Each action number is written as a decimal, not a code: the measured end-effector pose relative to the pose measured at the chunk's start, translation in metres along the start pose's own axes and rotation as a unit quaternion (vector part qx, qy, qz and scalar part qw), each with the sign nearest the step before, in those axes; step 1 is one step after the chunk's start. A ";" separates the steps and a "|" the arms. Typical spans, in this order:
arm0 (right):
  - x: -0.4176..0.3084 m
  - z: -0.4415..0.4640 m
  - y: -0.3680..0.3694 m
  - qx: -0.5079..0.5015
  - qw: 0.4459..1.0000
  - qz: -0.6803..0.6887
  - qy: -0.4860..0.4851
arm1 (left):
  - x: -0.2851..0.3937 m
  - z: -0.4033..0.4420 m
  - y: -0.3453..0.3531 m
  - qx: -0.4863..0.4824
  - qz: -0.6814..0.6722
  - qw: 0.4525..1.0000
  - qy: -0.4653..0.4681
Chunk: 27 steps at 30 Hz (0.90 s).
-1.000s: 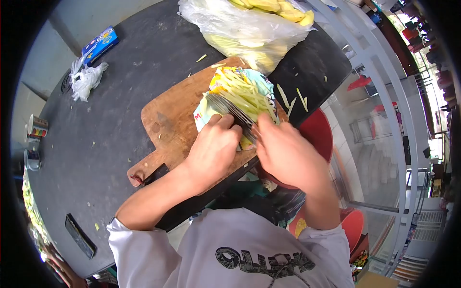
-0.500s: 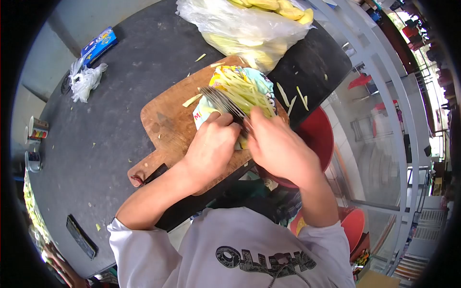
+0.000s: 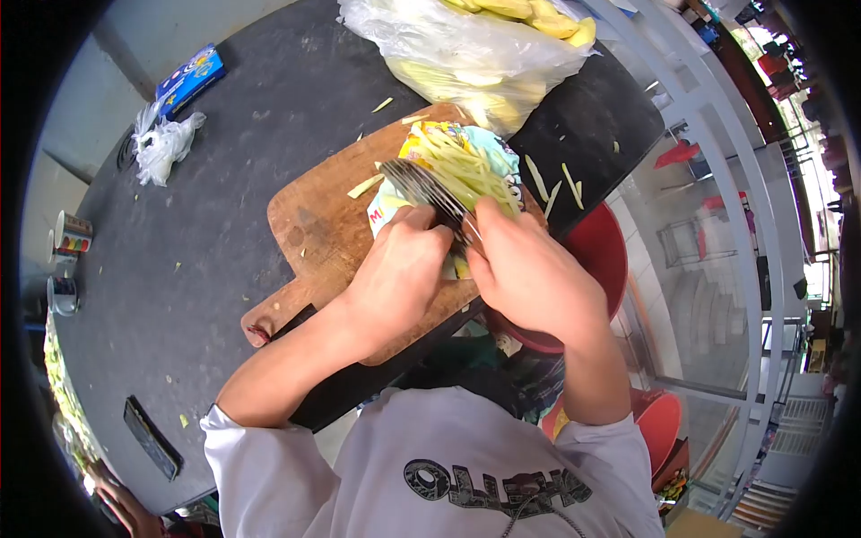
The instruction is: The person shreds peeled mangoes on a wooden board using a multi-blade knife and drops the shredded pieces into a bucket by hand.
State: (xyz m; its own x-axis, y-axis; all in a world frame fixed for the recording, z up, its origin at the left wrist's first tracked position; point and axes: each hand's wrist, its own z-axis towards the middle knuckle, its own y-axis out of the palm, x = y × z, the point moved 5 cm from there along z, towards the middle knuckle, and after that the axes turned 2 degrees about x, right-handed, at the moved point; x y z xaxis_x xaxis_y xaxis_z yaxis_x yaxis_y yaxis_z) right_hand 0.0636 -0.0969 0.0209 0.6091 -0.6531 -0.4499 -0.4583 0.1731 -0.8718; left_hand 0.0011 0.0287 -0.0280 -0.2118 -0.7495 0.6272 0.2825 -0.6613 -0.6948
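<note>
My right hand (image 3: pixel 534 269) is closed around the handle of a knife (image 3: pixel 417 186), whose blade points up and left and is smeared by motion. Right beside the blade, my left hand (image 3: pixel 401 269) is curled into a closed grip, hiding whatever it may hold. Both hands are over a printed plastic wrapper (image 3: pixel 507 161) lying on a wooden cutting board (image 3: pixel 314 215). Pale green strips (image 3: pixel 453 161) of cut fruit or vegetable are heaped on the wrapper, beyond the blade.
A clear plastic bag (image 3: pixel 421 54) of yellowish peeled pieces stands behind the board on the dark table (image 3: pixel 206 260). A blue box (image 3: pixel 190 79), a crumpled white bag (image 3: pixel 168 143), cups (image 3: pixel 72 231) and a phone (image 3: pixel 151 437) are leftward. Below the right edge is a red tub (image 3: pixel 603 260).
The knife blade has tilted slightly and my right hand has shifted a little down and right. My left hand keeps its closed grip. The whole view has shifted slightly.
</note>
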 end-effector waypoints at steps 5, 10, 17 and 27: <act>0.006 0.007 0.004 0.011 1.000 0.029 -0.007 | 0.002 0.002 -0.002 0.006 -0.022 1.000 0.013; -0.001 -0.007 -0.016 -0.006 1.000 0.023 -0.003 | -0.003 0.005 -0.005 -0.018 -0.030 0.999 -0.012; 0.006 0.005 0.001 0.003 1.000 0.024 -0.003 | -0.005 0.006 -0.006 -0.015 -0.016 0.999 -0.023; 0.011 0.006 0.001 -0.008 0.999 0.049 0.000 | -0.008 0.008 -0.009 -0.009 -0.017 1.000 -0.018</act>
State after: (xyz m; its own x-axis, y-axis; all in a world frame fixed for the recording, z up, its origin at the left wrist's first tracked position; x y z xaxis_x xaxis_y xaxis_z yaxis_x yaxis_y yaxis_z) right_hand 0.0733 -0.0996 0.0143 0.5600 -0.6339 -0.5335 -0.5266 0.2248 -0.8199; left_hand 0.0082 0.0406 -0.0240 -0.1867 -0.7248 0.6632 0.2588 -0.6875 -0.6785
